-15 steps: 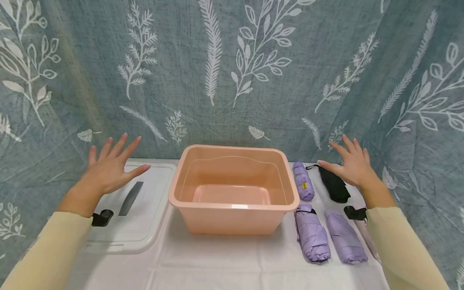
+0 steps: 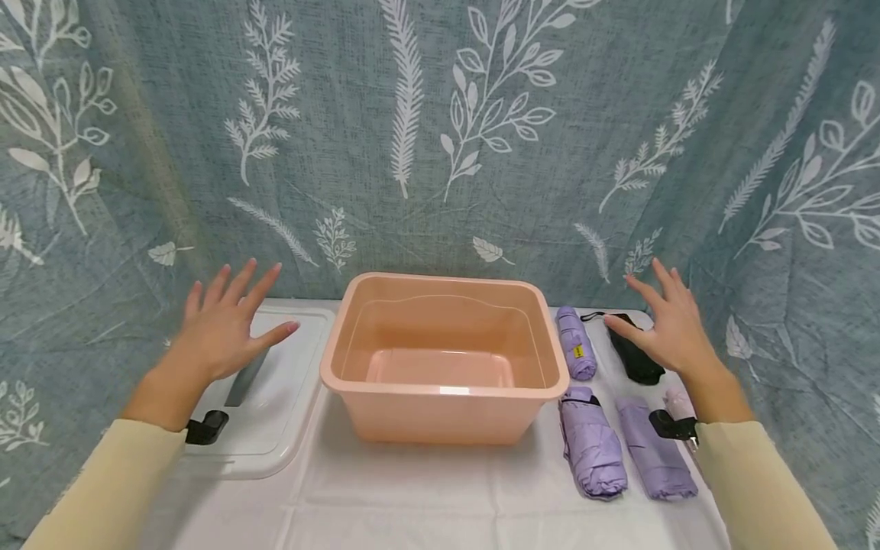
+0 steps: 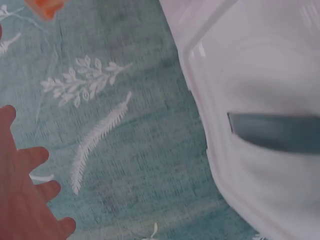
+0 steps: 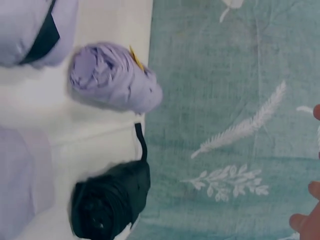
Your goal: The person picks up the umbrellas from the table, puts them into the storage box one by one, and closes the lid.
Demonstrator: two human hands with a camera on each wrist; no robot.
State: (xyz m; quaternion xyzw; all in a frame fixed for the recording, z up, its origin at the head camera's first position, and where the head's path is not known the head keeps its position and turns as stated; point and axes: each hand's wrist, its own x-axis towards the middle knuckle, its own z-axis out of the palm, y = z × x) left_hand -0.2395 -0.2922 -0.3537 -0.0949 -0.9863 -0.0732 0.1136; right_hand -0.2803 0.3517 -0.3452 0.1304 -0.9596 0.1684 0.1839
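Note:
My left hand (image 2: 223, 332) hovers over a white lid (image 2: 296, 405), its fingers spread and holding nothing. On that lid lies a grey flat strip (image 2: 242, 387), partly hidden by the hand. Opposite it, my right hand (image 2: 670, 328) is raised with fingers spread apart, near a black folded umbrella (image 2: 635, 355) with a loop. Three purple rolled bundles, like folded umbrellas, lie on the right: a short one (image 2: 576, 344) with a yellow tag, a thicker one (image 2: 593, 447) with a dark strap, and a flatter one (image 2: 656, 451). A peach plastic tub (image 2: 443, 416) stands between the hands with nothing in it.
White cloth (image 2: 412, 504) covers the table. Behind it hangs a blue-green curtain (image 2: 330, 137) with white leaf prints, which also runs down both sides. Something pale pink (image 2: 677, 401) lies under the right wrist, mostly covered by the forearm.
My left hand has shifted right and a little nearer the tub, covering more of the grey strip. The right hand has moved only slightly, uncovering some of the pale pink thing.

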